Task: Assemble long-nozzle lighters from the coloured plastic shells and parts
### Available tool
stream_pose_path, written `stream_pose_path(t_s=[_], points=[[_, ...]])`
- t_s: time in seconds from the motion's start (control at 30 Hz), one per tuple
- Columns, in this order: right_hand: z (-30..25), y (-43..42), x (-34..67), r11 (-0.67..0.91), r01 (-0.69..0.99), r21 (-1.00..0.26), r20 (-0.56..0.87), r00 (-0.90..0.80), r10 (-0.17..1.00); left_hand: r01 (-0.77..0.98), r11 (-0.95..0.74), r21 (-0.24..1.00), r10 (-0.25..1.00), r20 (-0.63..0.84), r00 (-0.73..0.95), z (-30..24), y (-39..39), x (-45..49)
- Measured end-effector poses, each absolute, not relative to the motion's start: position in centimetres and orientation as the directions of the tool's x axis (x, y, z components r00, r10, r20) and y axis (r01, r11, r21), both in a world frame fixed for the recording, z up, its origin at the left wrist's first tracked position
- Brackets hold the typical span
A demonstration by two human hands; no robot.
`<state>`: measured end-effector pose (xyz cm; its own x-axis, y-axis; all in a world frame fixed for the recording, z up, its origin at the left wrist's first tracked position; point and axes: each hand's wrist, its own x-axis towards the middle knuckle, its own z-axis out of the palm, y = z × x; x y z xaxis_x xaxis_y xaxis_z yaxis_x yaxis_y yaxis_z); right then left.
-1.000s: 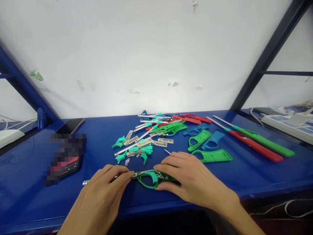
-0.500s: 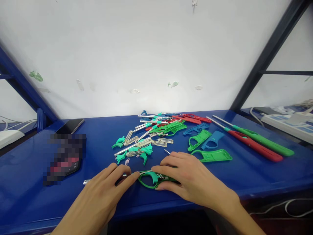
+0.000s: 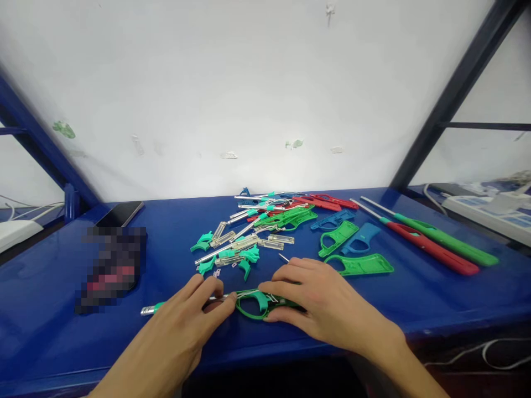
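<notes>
At blue worktop's [image 3: 415, 301] front edge: left hand [image 3: 182, 329] pinches slim metal tube [image 3: 146, 310], right hand [image 3: 327, 309] clamps green plastic lighter shell [image 3: 286, 302]; seems light, rigid, so grip the shell

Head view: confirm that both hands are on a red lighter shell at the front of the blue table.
Wrong in one respect: the lighter shell is green, not red, with a teal trigger, as the head view shows. The left hand and right hand are both on it, at the front of the blue table.
</notes>
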<state>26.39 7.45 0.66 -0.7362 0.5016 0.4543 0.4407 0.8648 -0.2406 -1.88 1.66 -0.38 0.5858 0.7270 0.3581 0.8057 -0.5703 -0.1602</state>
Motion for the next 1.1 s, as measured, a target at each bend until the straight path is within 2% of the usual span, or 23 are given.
stream_pose_path(t_s=[0.23, 0.37, 0.57, 0.7, 0.8, 0.9, 1.0, 1.1], points=[[0.5, 7.4, 26.3, 0.861, 0.455, -0.227, 0.457, -0.731, 0.506, 0.763, -0.567, -0.311, 0.681, 0.343, 0.647, 2.2, 1.1, -0.5], [1.0, 7.3, 26.3, 0.856, 0.473, -0.210, 0.462, -0.724, 0.513, 0.785, -0.541, -0.301, 0.703, 0.351, 0.619, 2.5, 1.0, 0.0], [3.7, 8.0, 26.7, 0.847, 0.513, -0.137, 0.580, -0.652, 0.488, 0.783, -0.539, -0.310, 0.711, 0.331, 0.621, 1.9, 0.7, -0.6], [5.9, 10.5, 26.2, 0.794, 0.607, 0.040, 0.393, -0.740, 0.546, 0.776, -0.526, -0.348, 0.666, 0.398, 0.630, 1.5, 0.6, -1.0], [6.8, 12.4, 25.4, 0.771, 0.612, 0.176, 0.262, -0.784, 0.562, 0.818, -0.461, -0.344, 0.664, 0.478, 0.575, 1.7, 0.8, -0.8], [6.6, 13.7, 24.7, 0.773, 0.597, 0.213, 0.223, -0.800, 0.557, 0.868, -0.359, -0.343, 0.737, 0.467, 0.489, 2.5, 1.6, -0.4], [5.7, 14.3, 24.3, 0.769, 0.599, 0.224, 0.220, -0.799, 0.559, 0.932, -0.215, -0.290, 0.908, 0.293, 0.300, 3.6, 2.9, 0.0], [4.8, 14.5, 24.0, 0.755, 0.615, 0.227, 0.226, -0.788, 0.573, 0.953, -0.146, -0.266, 0.965, 0.175, 0.196, 4.2, 4.1, 0.3]])
